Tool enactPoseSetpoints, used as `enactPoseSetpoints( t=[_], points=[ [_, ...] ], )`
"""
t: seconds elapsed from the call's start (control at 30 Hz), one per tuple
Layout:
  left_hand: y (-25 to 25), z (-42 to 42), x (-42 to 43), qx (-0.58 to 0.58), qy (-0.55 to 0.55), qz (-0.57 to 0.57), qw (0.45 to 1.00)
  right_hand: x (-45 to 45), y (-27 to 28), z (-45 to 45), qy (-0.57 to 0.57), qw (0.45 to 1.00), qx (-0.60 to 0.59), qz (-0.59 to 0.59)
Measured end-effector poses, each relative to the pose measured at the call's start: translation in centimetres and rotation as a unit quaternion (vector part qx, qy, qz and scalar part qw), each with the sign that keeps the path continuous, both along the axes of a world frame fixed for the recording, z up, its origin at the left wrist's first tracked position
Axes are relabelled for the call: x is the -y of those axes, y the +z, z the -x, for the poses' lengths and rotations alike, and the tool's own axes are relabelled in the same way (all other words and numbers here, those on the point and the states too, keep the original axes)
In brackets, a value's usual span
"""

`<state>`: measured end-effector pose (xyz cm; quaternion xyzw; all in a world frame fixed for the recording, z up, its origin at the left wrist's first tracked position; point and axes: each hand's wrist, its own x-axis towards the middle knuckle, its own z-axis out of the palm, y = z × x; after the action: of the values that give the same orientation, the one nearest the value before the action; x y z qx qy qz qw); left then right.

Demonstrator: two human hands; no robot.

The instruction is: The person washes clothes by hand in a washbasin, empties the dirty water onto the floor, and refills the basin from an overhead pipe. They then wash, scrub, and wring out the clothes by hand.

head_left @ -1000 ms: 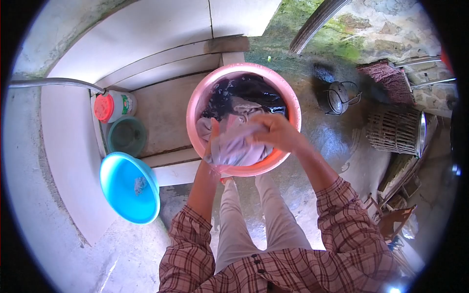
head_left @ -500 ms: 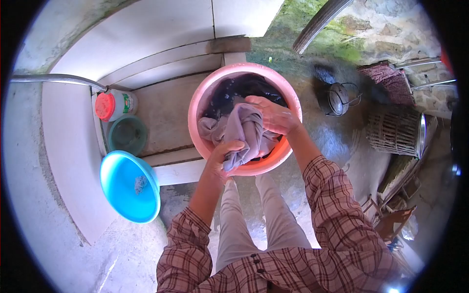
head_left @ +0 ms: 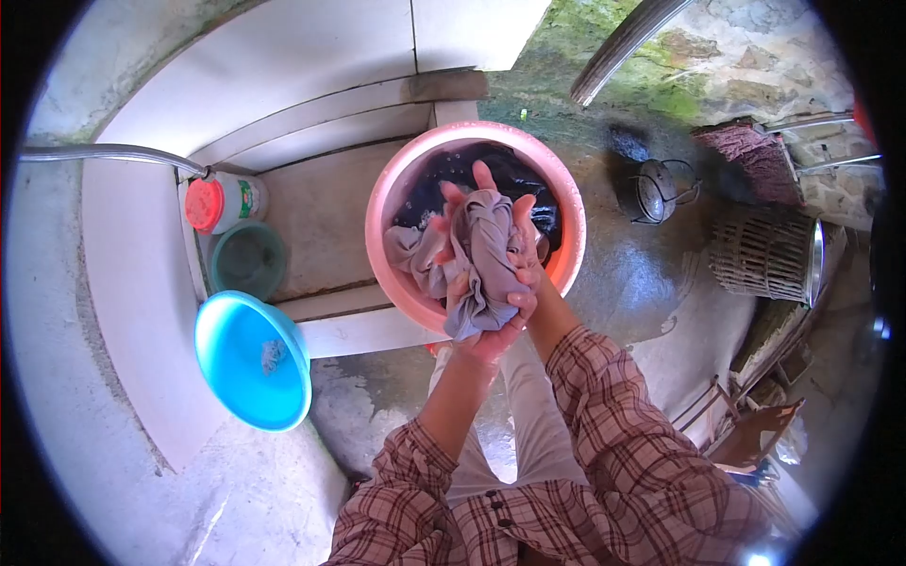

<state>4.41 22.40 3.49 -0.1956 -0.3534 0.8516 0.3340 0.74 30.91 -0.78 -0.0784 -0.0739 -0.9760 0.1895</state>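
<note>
A wet greyish-mauve garment (head_left: pixel 486 245) is bunched and folded between my hands, over the near part of a pink basin (head_left: pixel 380 226). My left hand (head_left: pixel 495 341) grips its lower end, fingers curled around the fabric. Cupped against the garment from behind and the right, my right hand (head_left: pixel 525 247) has some fingertips showing beyond the cloth; part of this hand is hidden. More grey fabric trails into the basin on the left. Dark wet cloth (head_left: pixel 500 168) lies in the basin behind, with bubbles on it.
On the left are a tilted blue basin (head_left: pixel 236 377) with a small pale clump inside, a greenish tub (head_left: pixel 247 262) and a red-lidded container (head_left: pixel 222 203). A metal pot (head_left: pixel 653 191) and a woven basket (head_left: pixel 763 257) stand to the right. A grey pipe (head_left: pixel 628 47) hangs above.
My hands have come together around the garment, which is now bunched more tightly. My left hand has moved right and slightly down, and my right hand has shifted left, fingers pointing up.
</note>
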Motion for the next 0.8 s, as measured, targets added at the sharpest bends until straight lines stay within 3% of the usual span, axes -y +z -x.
enactPoseSetpoints(
  t=[0.13,0.2,0.27,0.33,0.47,0.53,0.63,0.73,0.8],
  points=[
    [0.7,0.8,1.5,-0.131,-0.075,0.117,0.982,-1.6,2.0,3.0,-0.013,0.981,0.033,-0.190],
    [0.4,1.1,2.3,-0.180,-0.120,0.211,0.953,-2.6,3.0,4.2,0.047,0.924,0.066,-0.374],
    [0.4,1.6,2.3,-0.205,-0.217,0.386,0.873,-2.8,3.3,4.9,0.095,0.858,0.066,-0.501],
    [0.3,2.2,2.3,-0.219,-0.302,0.546,0.750,-2.4,4.1,5.5,0.125,0.820,0.090,-0.552],
    [0.0,3.0,1.6,-0.256,-0.303,0.630,0.668,-1.6,3.4,6.3,0.149,0.729,0.055,-0.666],
    [-1.8,2.6,1.6,-0.263,-0.291,0.660,0.641,-0.9,1.9,6.5,0.087,0.604,-0.095,-0.786],
    [-3.6,2.0,0.7,-0.243,-0.211,0.709,0.627,-0.3,0.9,6.3,0.044,0.418,-0.207,-0.883],
    [-6.8,1.5,0.8,-0.314,-0.278,0.794,0.440,0.3,-3.5,5.8,-0.025,0.273,-0.292,-0.916],
    [-10.1,1.2,1.4,-0.550,-0.173,0.814,0.072,0.6,-4.8,5.5,-0.039,0.214,-0.337,-0.916]
  ],
)
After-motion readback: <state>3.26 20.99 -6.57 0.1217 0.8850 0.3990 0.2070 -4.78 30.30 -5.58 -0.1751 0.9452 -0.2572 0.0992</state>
